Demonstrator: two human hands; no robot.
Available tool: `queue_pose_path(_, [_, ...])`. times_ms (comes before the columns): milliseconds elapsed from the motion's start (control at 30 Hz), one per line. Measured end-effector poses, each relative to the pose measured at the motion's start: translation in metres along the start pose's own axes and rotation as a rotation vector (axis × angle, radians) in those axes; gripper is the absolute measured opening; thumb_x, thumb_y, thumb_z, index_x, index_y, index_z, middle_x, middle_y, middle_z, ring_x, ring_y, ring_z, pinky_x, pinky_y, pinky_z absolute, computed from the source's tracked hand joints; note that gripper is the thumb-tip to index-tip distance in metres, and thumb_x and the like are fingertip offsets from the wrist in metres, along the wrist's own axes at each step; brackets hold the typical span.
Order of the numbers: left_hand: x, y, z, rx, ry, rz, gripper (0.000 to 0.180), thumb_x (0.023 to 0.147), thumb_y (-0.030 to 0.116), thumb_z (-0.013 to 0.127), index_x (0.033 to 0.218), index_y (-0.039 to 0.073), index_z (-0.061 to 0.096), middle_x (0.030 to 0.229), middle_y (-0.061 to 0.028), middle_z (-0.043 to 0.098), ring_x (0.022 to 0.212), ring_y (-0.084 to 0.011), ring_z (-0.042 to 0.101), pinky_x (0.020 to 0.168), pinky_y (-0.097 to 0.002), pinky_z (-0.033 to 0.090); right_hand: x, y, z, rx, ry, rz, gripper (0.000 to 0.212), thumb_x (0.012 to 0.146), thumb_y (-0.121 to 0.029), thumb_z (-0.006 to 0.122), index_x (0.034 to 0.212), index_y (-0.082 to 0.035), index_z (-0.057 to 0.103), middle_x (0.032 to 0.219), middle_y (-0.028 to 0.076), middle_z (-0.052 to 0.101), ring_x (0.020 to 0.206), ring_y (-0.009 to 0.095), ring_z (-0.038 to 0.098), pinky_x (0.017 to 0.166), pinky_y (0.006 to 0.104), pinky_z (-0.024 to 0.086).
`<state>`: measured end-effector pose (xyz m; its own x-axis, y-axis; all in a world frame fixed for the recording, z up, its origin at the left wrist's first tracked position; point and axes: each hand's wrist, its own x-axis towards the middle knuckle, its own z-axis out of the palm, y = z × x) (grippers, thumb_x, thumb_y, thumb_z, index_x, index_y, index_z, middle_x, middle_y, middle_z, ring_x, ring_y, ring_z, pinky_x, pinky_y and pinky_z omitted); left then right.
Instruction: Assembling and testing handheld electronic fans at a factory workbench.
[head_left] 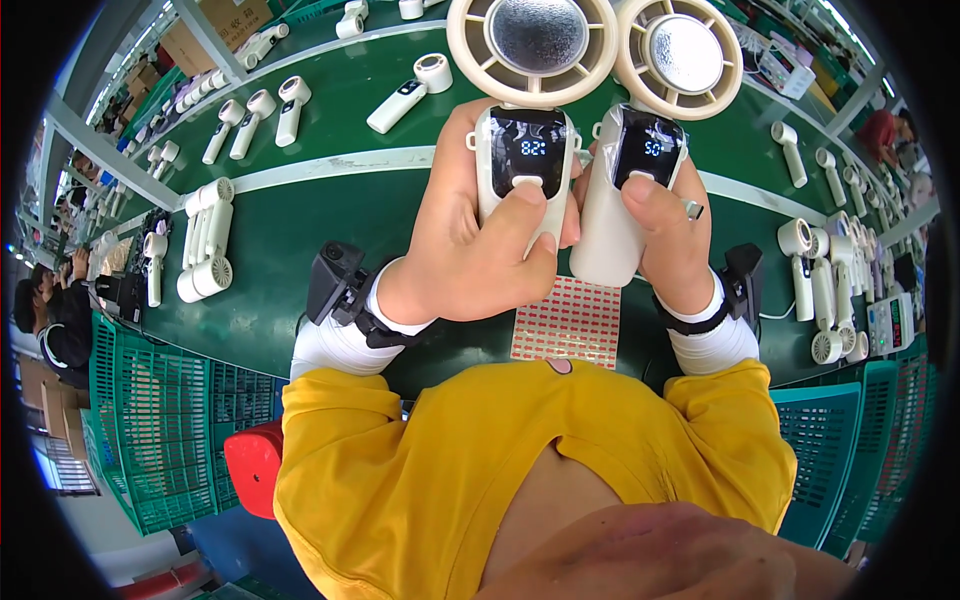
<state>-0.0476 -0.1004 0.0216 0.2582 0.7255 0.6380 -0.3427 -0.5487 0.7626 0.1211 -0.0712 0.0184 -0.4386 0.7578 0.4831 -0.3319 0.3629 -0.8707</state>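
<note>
Holding two cream handheld fans, displays lit: left hand fingers wrapped round left fan, right hand gripping right fan; thumbs best kept square on buttons, above worktop near edge.

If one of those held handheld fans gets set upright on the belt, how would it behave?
The fan in the left hand, the left fan, is probably top-heavy: its wide round head sits on a narrow handle, so upright it may tip. Its glossy plastic looks slippery. Spare fans lie flat, suggesting that is steadier.

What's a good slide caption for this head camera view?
Left hand and right hand each hold a cream handheld fan, thumbs on buttons.
</note>
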Motion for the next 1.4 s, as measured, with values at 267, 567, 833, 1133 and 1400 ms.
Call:
queue_pose_path(267, [0.001,0.004,-0.005,-0.047,0.035,-0.061,0.056,0.07,-0.009,0.037,0.121,-0.004,0.015,0.094,-0.0133,0.047,0.069,-0.0147,0.053,0.059,-0.0293,0.044,0.002,0.003,0.015,-0.082,0.088,0.014,0.039,0.082,-0.03,0.048,0.106,0.001,0.042,0.082,0.011,0.056,0.067,0.015,0.055,0.057,0.0252,0.046])
queue_pose_path(567, [-0.002,0.008,-0.011,-0.069,0.053,-0.069,0.054,0.071,-0.009,0.037,0.121,-0.002,0.016,0.095,-0.0133,0.047,0.069,-0.0153,0.053,0.059,-0.0297,0.044,0.006,-0.002,0.023,-0.066,0.049,0.031,0.038,0.083,-0.03,0.047,0.105,0.001,0.042,0.081,0.011,0.056,0.066,0.015,0.055,0.057,0.025,0.045])
queue_pose_path(833, [-0.001,0.013,-0.011,-0.062,0.074,-0.092,0.053,0.072,-0.009,0.037,0.12,-0.003,0.017,0.094,-0.0121,0.047,0.07,-0.0144,0.053,0.058,-0.0281,0.044,0.009,-0.002,0.025,-0.017,0.019,0.03,0.038,0.084,-0.03,0.046,0.106,0.001,0.043,0.081,0.011,0.056,0.066,0.015,0.055,0.057,0.0253,0.046])
queue_pose_path(1133, [-0.005,0.011,-0.013,0.049,0.06,-0.063,0.049,0.075,-0.001,0.032,0.123,0.002,0.021,0.099,-0.017,0.048,0.068,-0.0212,0.053,0.062,-0.0319,0.044,0.009,-0.002,0.028,0.059,-0.016,-0.02,0.028,0.088,-0.02,0.047,0.108,0.0,0.042,0.086,0.008,0.055,0.067,0.011,0.055,0.055,0.0245,0.047])
queue_pose_path(1400, [-0.006,0.014,-0.014,0.047,0.064,-0.041,0.051,0.075,-0.001,0.031,0.125,0.003,0.019,0.1,-0.0171,0.047,0.069,-0.0211,0.053,0.063,-0.032,0.044,0.009,-0.001,0.032,-0.017,0.036,-0.042,0.028,0.088,-0.02,0.046,0.108,-0.001,0.042,0.084,0.008,0.055,0.068,0.011,0.055,0.055,0.0239,0.047])
